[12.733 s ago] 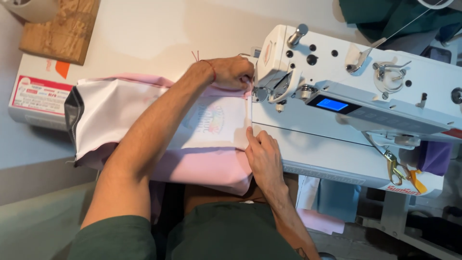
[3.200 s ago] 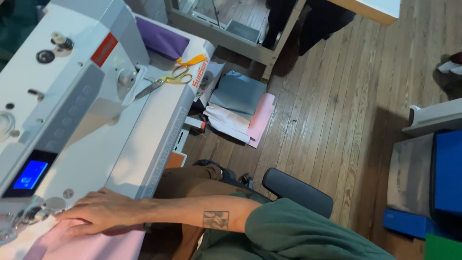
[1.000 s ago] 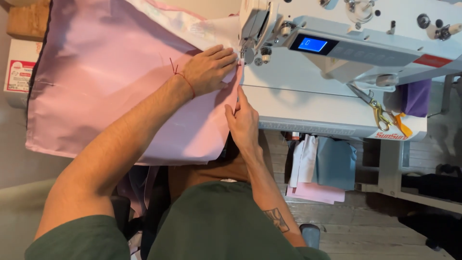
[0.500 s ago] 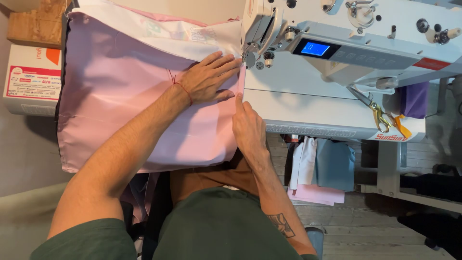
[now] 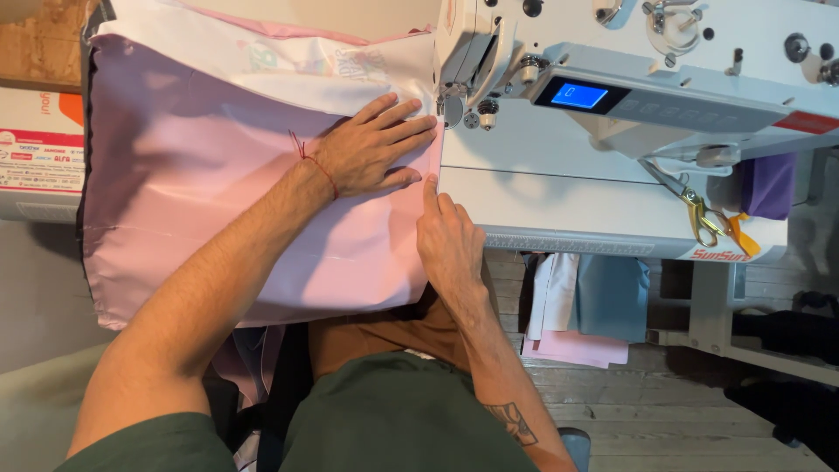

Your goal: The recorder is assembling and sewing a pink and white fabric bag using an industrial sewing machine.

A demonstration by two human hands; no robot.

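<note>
A white sewing machine (image 5: 647, 96) fills the far right of the scene, its head carrying a small lit blue screen (image 5: 578, 94) and its flat bed running along the right part of the counter (image 5: 559, 205). To its left a large pink cloth (image 5: 218, 192) spreads across the counter and hangs over the near edge, with a white printed panel (image 5: 332, 65) lying over its far part and reaching up to the needle area. The left hand (image 5: 371, 149) lies flat and open on the cloth, fingers spread and pointing right toward the presser foot (image 5: 450, 105), with a thin red thread around the wrist. The right hand (image 5: 447, 240) rests at the right edge of the cloth, just near of the left hand, its fingers close together and the forefinger stretched far along that edge, pressing rather than gripping. At the far left sits a cardboard box (image 5: 39, 153) with orange and red printing. Gold-handled scissors (image 5: 699, 205) lie on the machine bed to the right, beside a purple fabric piece (image 5: 769, 183). Below the counter hang folded light blue and pink cloths (image 5: 594, 301) above a wooden floor (image 5: 664, 411).
</note>
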